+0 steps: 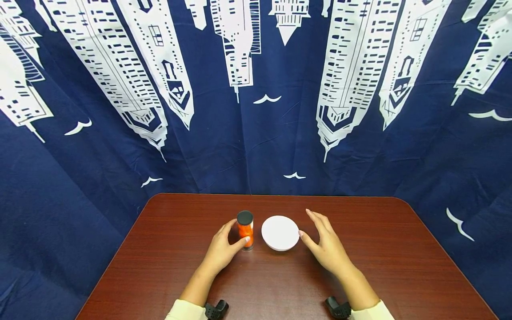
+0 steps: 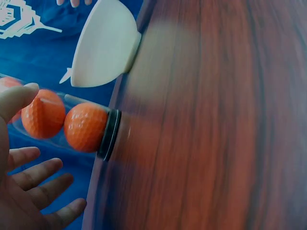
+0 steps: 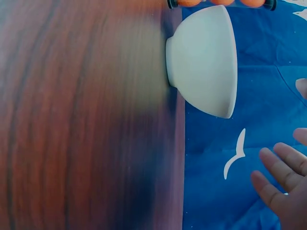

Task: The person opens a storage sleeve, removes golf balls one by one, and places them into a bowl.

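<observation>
Head view | left hand spread around clear black-capped cylinder of orange balls; right hand spread beside round white bowl | I risk a thumb nudge toppling the cylinder

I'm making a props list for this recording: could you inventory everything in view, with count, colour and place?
Tube: one, clear, upright on the table beside the left hand
Caps: two, black, at the tube's ends
Balls: at least three, orange, inside the tube
Bowl: one, white, upright on the table between tube and right hand
Table: one, reddish brown, under tube and bowl
Cloth: one, navy with white buildings and birds, behind the table
Left hand: one, bare, around the tube's near-left side; contact unclear
Right hand: one, bare, right of the bowl
Sleeves: two, cream, bottom of the head view
Wrist devices: two, black, one at each wrist
</observation>
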{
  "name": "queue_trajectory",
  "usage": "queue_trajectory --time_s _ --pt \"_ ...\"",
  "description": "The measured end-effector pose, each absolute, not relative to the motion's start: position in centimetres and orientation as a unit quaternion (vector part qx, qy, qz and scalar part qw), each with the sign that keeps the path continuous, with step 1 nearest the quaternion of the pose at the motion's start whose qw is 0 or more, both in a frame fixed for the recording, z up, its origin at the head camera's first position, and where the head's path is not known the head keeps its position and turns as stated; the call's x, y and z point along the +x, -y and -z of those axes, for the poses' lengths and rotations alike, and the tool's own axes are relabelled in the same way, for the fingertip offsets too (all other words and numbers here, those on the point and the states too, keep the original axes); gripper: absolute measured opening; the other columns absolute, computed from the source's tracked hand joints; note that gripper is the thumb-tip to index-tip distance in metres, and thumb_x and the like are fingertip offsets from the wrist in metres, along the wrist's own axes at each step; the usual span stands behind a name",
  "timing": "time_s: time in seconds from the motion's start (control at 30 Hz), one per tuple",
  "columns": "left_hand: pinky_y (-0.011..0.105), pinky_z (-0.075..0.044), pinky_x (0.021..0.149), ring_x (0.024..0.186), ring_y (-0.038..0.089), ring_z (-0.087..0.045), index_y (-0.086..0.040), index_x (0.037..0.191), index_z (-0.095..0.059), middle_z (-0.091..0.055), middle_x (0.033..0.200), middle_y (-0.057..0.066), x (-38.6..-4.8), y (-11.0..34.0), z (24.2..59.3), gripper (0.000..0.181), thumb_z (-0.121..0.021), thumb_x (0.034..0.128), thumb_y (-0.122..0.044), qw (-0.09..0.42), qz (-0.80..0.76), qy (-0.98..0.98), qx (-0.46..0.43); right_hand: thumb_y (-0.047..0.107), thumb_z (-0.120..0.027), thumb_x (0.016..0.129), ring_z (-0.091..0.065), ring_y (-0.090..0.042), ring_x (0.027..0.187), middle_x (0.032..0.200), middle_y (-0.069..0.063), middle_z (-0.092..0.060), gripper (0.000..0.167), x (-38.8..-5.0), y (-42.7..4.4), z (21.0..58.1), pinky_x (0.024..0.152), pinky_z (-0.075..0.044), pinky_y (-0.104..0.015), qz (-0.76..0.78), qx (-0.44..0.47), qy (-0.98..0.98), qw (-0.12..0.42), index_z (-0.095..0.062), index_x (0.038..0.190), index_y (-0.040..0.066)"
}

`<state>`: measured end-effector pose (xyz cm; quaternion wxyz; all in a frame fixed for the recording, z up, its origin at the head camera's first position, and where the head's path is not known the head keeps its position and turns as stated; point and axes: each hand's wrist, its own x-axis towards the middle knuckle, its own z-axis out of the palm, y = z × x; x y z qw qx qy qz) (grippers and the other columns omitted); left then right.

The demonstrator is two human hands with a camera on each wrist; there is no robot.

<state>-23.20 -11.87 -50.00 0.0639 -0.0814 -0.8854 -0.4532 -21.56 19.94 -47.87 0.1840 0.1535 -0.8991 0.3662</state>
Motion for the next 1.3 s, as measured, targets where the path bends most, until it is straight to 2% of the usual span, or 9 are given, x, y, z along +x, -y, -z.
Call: queue_trajectory --time_s 0.1,0.27,0.57,0.83,0.93,1.07,1.3 --pt "0.059 -0.043 0.11 0.134 0.037 -0.055 -0.011 0.145 -0.051 -0.058 0.143 0.017 -23.3 11.5 50.1 0.073 -0.078 0.0862 -0.043 0.062 0.466 0.879 -0.083 0.028 -0.07 0.096 -0.053 -0.034 0.133 0.146 -0.009 -0.048 0.057 -21.5 -19.7 48.0 0.104 -0.047 -0.061 -0.369 0.158 0.895 0.192 -0.049 0.148 0.016" --pt "0.052 -0.053 0.101 0.119 0.031 -0.066 -0.014 0.141 -0.054 -0.066 0.133 0.013 -23.4 11.0 50.4 0.065 -0.08 0.0861 -0.036 0.047 0.489 0.865 -0.098 0.023 -0.07 0.096 -0.056 -0.033 0.13 0.14 -0.005 -0.053 0.042 -21.3 -19.1 48.1 0.102 -0.049 -0.059 -0.367 0.171 0.893 0.196 -0.06 0.136 0.015" --pt "0.041 -0.06 0.088 0.105 0.026 -0.071 -0.01 0.132 -0.057 -0.071 0.118 0.015 -23.3 10.4 50.5 0.048 -0.077 0.0896 -0.022 0.04 0.507 0.854 -0.113 0.022 -0.07 0.096 -0.062 -0.019 0.121 0.128 0.003 -0.062 0.035 -21.0 -18.0 47.8 0.099 -0.053 -0.048 -0.368 0.185 0.889 0.201 -0.066 0.129 0.013" --pt "0.03 -0.06 0.081 0.104 0.023 -0.069 -0.014 0.127 -0.06 -0.07 0.117 0.012 -23.0 10.2 50.2 0.042 -0.077 0.0899 -0.024 0.043 0.507 0.854 -0.108 0.018 -0.071 0.095 -0.063 -0.016 0.116 0.124 0.004 -0.064 0.034 -21.0 -17.4 47.4 0.097 -0.053 -0.044 -0.378 0.201 0.879 0.209 -0.067 0.128 0.012" --pt "0.033 -0.06 0.084 0.11 0.025 -0.067 -0.016 0.128 -0.061 -0.069 0.121 0.01 -22.8 10.2 49.9 0.043 -0.078 0.0892 -0.024 0.046 0.511 0.852 -0.106 0.018 -0.072 0.094 -0.064 -0.017 0.113 0.123 0.003 -0.065 0.035 -21.0 -17.1 47.2 0.095 -0.053 -0.041 -0.382 0.207 0.875 0.216 -0.067 0.128 0.012" --pt "0.043 -0.058 0.092 0.116 0.026 -0.065 -0.018 0.129 -0.061 -0.068 0.123 0.007 -22.4 10.0 49.4 0.044 -0.078 0.089 -0.027 0.057 0.5 0.857 -0.113 0.017 -0.073 0.093 -0.064 -0.019 0.111 0.123 0.001 -0.066 0.037 -21.0 -16.8 46.8 0.093 -0.052 -0.036 -0.386 0.216 0.869 0.221 -0.066 0.129 0.012" --pt "0.046 -0.05 0.097 0.11 0.021 -0.061 -0.022 0.136 -0.059 -0.063 0.124 0.003 -21.7 9.6 48.7 0.052 -0.078 0.0888 -0.031 0.048 0.481 0.865 -0.139 0.017 -0.074 0.092 -0.065 -0.02 0.109 0.122 -0.002 -0.065 0.043 -20.8 -15.9 46.2 0.088 -0.055 -0.04 -0.405 0.23 0.86 0.208 -0.062 0.134 0.015"
